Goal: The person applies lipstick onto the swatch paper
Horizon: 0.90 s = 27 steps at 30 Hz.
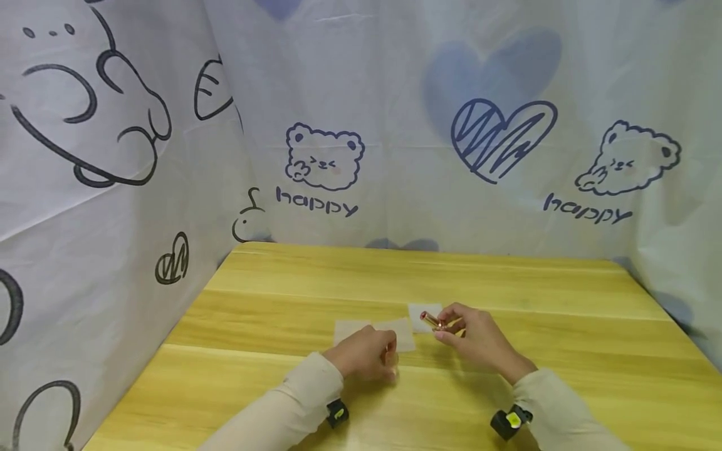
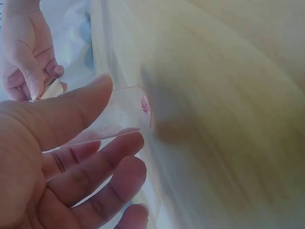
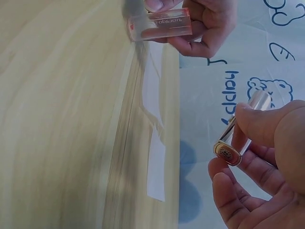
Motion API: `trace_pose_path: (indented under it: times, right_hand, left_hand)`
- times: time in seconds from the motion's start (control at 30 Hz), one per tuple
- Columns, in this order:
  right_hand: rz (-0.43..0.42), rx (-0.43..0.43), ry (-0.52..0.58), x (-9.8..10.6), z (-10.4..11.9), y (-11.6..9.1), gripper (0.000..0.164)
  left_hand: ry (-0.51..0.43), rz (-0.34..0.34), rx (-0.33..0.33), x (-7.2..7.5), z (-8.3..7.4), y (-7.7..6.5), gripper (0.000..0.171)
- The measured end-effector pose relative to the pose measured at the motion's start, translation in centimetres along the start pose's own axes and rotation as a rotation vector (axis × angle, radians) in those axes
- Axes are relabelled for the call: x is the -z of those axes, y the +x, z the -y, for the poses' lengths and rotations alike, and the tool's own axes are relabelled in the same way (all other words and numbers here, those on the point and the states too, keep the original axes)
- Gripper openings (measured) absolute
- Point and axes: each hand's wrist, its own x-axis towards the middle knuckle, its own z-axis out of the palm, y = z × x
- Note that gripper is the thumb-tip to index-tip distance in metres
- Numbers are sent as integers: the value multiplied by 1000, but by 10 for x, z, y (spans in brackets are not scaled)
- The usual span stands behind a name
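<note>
In the view from the head, we see the left hand (image 1: 365, 355) near the middle of the wooden table (image 1: 271, 300), and the right hand (image 1: 479, 338) at about 3 o'clock from it. The left hand pinches a clear case (image 2: 121, 112) between the thumb and the fingers below; one end of this case shows a reddish spot, and its lettering we cannot read surely. The right hand grips a shiny metallic tube (image 1: 433, 321), which lies toward 10 o'clock from that hand and is held above the table; in its wrist view, one end shows a patterned disc. The case and the tube are apart. From the left hand we find one pale sheet (image 1: 350, 330) at 11 o'clock and a second sheet (image 1: 403, 336) at 2 o'clock; a third sheet (image 1: 420, 309) lies beyond the tube, partly covered by it. We judge that the step in hand is the handling of both pieces separately, one in each hand. The next move, in our opinion, calls for a steady, light pinch on the case and a careful turn of the tube, so that neither slips onto the sheets.
</note>
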Motion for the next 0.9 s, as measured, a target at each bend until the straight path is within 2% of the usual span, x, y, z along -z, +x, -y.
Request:
trace_pose_path:
  times: [0.2, 0.53, 0.6, 0.7, 0.8, 0.9]
  right_hand:
    - [-2, 14, 4, 1, -1, 2, 17]
    - [-22, 65, -28, 4, 7, 3, 15]
    - [-28, 81, -35, 4, 8, 3, 16]
    - [-43, 104, -42, 3, 10, 4, 16]
    - [-72, 132, -49, 1, 13, 4, 18]
    - [-112, 178, -55, -1, 16, 5, 20]
  left_hand:
    - [-48, 31, 61, 6, -3, -2, 44]
    - [-106, 41, 49, 17, -3, -4, 53]
    - [-141, 12, 40, 18, -2, -2, 52]
    - [-217, -75, 21, 19, -3, 0, 49]
    - [-345, -173, 17, 18, -6, 1, 43]
    - [-492, -252, 49, 16, -10, 3, 38]
